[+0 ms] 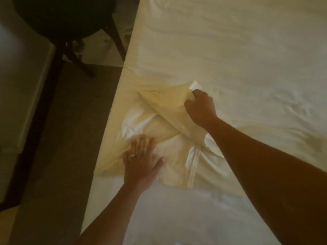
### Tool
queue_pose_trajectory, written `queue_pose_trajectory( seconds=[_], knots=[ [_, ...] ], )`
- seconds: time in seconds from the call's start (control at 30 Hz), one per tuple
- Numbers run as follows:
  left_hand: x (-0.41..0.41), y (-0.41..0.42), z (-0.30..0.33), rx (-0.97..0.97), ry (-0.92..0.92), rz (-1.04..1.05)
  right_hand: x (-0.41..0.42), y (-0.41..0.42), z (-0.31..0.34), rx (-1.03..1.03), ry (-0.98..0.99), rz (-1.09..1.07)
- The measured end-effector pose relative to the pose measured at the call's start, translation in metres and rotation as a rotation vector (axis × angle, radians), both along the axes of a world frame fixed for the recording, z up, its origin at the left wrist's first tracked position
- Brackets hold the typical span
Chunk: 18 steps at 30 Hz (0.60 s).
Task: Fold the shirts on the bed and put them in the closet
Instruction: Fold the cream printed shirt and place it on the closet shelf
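The shirt (169,156), a pale cream or white one, is spread on the bed (247,50) near its left edge, in the lower middle of the frame. It is only partly folded: one flap is laid diagonally across the body, and a placket or seam can be seen running down the lower middle of the cloth.

Nearest to the camera, the left hand (141,161) is laid flat on the lower left part of the shirt, with the fingers (143,144) straight and slightly spread, so that the cloth is pressed down and not gripped. A ring is seen on one finger.

Farther up, the right hand (200,106) is curled on the upper corner of the folded flap, and the fabric is pinched between thumb and fingers.

The cloth is judged to be light, thin and very soft, with no stiffness, so it will slide and wrinkle easily on the smooth sheet. It is best taken at corners, hems or seams, while the body is held flat by the other palm.

In the upper left of the frame a dark chair (67,20) stands on the carpet beside the bed.
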State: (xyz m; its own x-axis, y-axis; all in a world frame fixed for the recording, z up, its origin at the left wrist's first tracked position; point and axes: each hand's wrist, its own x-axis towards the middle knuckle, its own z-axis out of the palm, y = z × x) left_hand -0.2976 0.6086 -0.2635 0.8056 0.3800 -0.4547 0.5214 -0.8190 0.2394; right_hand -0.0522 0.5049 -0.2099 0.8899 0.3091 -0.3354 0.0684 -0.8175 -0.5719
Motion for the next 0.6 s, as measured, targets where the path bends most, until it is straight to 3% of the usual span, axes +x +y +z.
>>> queue_pose_trajectory(
  seconds=[0.07, 0.13, 0.2, 0.27, 0.3, 0.37, 0.47, 0.53, 0.6],
  knots=[
    [0.007, 0.004, 0.018, -0.142, -0.094, 0.217, -0.025, 0.002, 0.018, 0.023, -0.213, 0.138],
    [0.015, 0.010, 0.039, -0.325, -0.298, 0.607, -0.061, 0.002, 0.031, 0.099, -0.341, 0.276],
    [0.018, 0.023, 0.060, -0.769, -0.434, 1.091, -0.103, -0.004, 0.037, 0.121, -0.340, 0.445],
    [0.011, 0.040, 0.070, -1.195, -0.337, 1.362, -0.143, -0.011, 0.037, 0.031, -0.180, 0.620],
    [0.005, 0.046, 0.072, -1.283, -0.293, 1.403, -0.160, -0.015, 0.037, -0.049, -0.060, 0.690],
    [-0.008, 0.052, 0.068, -1.257, -0.227, 1.347, -0.185, -0.023, 0.031, -0.114, 0.159, 0.651],
    [-0.018, 0.056, 0.059, -1.077, -0.068, 1.116, -0.198, -0.031, 0.015, -0.008, 0.159, 0.190],
    [-0.020, 0.056, 0.053, -0.962, -0.024, 0.994, -0.194, -0.035, 0.001, -0.021, 0.076, -0.126],
    [-0.019, 0.056, 0.048, -0.837, -0.036, 0.879, -0.189, -0.039, -0.008, -0.086, 0.122, -0.322]
  ],
)
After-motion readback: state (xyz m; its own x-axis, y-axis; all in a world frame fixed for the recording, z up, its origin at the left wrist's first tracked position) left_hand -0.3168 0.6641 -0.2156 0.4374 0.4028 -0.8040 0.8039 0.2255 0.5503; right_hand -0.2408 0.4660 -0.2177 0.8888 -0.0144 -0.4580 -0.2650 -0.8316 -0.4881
